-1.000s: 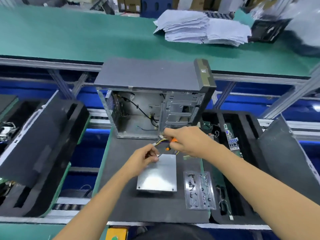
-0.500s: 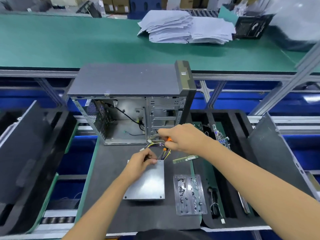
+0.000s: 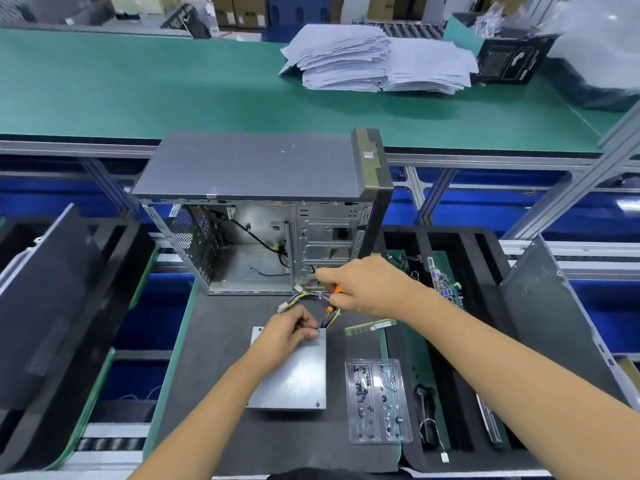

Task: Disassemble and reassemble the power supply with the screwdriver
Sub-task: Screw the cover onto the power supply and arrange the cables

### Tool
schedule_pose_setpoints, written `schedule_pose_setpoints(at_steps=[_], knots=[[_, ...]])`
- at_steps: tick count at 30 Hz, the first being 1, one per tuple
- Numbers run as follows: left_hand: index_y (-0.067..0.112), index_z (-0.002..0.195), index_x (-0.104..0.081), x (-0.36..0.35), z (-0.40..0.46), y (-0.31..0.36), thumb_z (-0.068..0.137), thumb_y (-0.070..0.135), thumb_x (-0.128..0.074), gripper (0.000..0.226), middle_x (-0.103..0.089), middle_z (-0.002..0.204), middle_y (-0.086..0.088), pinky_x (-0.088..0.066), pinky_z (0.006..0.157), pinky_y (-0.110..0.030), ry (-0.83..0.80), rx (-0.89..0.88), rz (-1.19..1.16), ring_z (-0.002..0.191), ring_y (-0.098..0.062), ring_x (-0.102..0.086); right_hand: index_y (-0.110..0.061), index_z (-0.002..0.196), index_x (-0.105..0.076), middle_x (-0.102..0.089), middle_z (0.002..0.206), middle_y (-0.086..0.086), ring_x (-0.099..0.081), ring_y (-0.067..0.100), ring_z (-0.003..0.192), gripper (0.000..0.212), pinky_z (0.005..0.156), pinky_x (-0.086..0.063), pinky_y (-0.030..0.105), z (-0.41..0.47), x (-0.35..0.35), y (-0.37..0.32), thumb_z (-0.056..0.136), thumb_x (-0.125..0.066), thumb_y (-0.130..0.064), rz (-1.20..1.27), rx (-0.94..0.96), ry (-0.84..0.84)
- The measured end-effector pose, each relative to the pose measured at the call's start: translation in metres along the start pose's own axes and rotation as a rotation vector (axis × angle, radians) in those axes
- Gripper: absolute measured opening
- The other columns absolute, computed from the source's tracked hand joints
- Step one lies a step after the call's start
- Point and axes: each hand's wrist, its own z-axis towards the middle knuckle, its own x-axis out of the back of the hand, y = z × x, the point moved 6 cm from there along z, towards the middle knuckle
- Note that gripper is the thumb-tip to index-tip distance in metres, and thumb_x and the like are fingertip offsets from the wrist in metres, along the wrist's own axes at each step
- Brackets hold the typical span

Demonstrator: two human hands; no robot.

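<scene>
A silver power supply (image 3: 294, 379) lies flat on the dark mat, its yellow and black cable bundle (image 3: 304, 297) running toward the open computer case (image 3: 263, 216). My left hand (image 3: 289, 332) rests at the unit's far edge, its fingers pinching something small near the top right corner. My right hand (image 3: 363, 287) grips an orange-handled screwdriver (image 3: 335, 293) just above that corner, mostly hidden in the fist. Its tip is not visible.
A clear plastic tray (image 3: 377, 400) with several screws lies right of the power supply. A green memory stick (image 3: 370, 326) lies beside my right wrist. Black foam trays (image 3: 460, 258) with boards stand at right, another at left (image 3: 69, 306). Paper stacks (image 3: 374, 60) sit on the green bench.
Both hands have kept their place at the power supply's far right corner. The camera has shifted, so the case and mat sit further left in view than before.
</scene>
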Motion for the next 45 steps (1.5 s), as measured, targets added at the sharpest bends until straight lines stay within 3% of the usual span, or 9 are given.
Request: schedule_pose_setpoints(at_steps=[6,10,15,23,28,33,38,42,45], knots=[[0.029,0.085,-0.062,-0.0018,0.0039,0.001,0.09,0.008,-0.073,0.024,-0.068,0.083,0.017,-0.043,0.071,-0.01,-0.014,-0.022,0.01,0.077,0.002,-0.062,-0.031,0.082,-0.029,-0.039,0.051,-0.007,-0.035,0.007,0.047,0.019,0.052,-0.03,0.03,0.0005,-0.0014,0.0033,0.086,-0.048,-0.034,-0.008,-0.007,-0.006],[0.031,0.083,-0.061,-0.0025,0.0063,-0.0017,0.089,0.011,-0.074,0.025,-0.068,0.084,0.018,-0.045,0.072,-0.013,-0.008,-0.019,0.012,0.078,0.0,-0.06,-0.031,0.083,-0.028,-0.038,0.052,-0.008,-0.035,0.006,0.048,0.019,0.049,-0.023,0.03,0.0012,-0.0015,0.0043,0.086,-0.047,-0.034,-0.01,-0.003,-0.011],[0.03,0.083,-0.059,-0.0055,0.0076,0.0009,0.088,0.01,-0.074,0.026,-0.064,0.079,0.024,-0.041,0.068,-0.011,-0.024,-0.037,0.033,0.075,0.002,-0.057,-0.03,0.084,-0.03,-0.041,0.055,-0.006,-0.038,0.009,0.05,0.017,0.052,-0.026,0.032,0.0034,-0.0011,0.0043,0.088,-0.046,-0.033,-0.022,-0.009,-0.031],[0.026,0.086,-0.062,-0.0001,0.0058,0.0008,0.09,0.01,-0.073,0.02,-0.068,0.083,0.013,-0.042,0.071,-0.01,-0.001,-0.045,0.005,0.079,0.002,-0.061,-0.03,0.084,-0.03,-0.044,0.058,-0.006,-0.043,0.017,0.054,0.018,0.05,-0.019,0.031,0.0049,0.001,0.003,0.087,-0.046,-0.035,-0.026,0.014,-0.019],[0.027,0.087,-0.062,-0.0002,0.005,-0.0015,0.09,0.011,-0.073,0.02,-0.067,0.085,0.021,-0.044,0.072,-0.011,-0.016,-0.044,0.007,0.081,0.0,-0.062,-0.03,0.085,-0.032,-0.047,0.058,-0.006,-0.041,0.009,0.053,0.015,0.05,-0.019,0.031,0.005,-0.0017,0.0043,0.087,-0.045,-0.036,0.002,0.007,-0.022],[0.028,0.087,-0.061,-0.0019,0.0056,-0.0027,0.09,0.011,-0.073,0.02,-0.067,0.086,0.014,-0.047,0.073,-0.018,-0.017,-0.048,0.008,0.081,-0.005,-0.061,-0.03,0.083,-0.031,-0.046,0.058,-0.006,-0.04,0.007,0.052,0.016,0.049,-0.02,0.031,0.0075,-0.0007,0.0029,0.087,-0.046,-0.035,0.0,0.012,-0.007],[0.028,0.089,-0.063,0.0003,0.005,-0.0033,0.091,0.009,-0.071,0.021,-0.069,0.088,0.016,-0.046,0.075,-0.011,-0.01,-0.054,-0.003,0.086,-0.004,-0.066,-0.031,0.083,-0.03,-0.044,0.055,-0.007,-0.038,0.005,0.05,0.017,0.048,-0.018,0.03,0.0079,-0.0006,0.0002,0.087,-0.045,-0.036,-0.039,0.042,-0.004],[0.031,0.086,-0.062,-0.0011,0.0063,-0.0023,0.09,0.011,-0.072,0.023,-0.068,0.088,0.014,-0.05,0.079,-0.023,-0.021,-0.054,0.002,0.087,-0.01,-0.065,-0.031,0.083,-0.031,-0.042,0.054,-0.008,-0.034,0.003,0.049,0.017,0.049,-0.016,0.03,0.0082,-0.0006,-0.0007,0.086,-0.047,-0.035,-0.024,0.043,-0.003],[0.031,0.084,-0.061,-0.002,0.0075,-0.0031,0.089,0.01,-0.074,0.026,-0.067,0.086,0.017,-0.048,0.079,-0.023,-0.012,-0.045,-0.011,0.085,-0.007,-0.063,-0.031,0.084,-0.033,-0.043,0.056,-0.007,-0.036,0.003,0.051,0.017,0.049,-0.017,0.03,0.0093,-0.003,-0.002,0.086,-0.05,-0.034,-0.002,0.045,-0.02]])
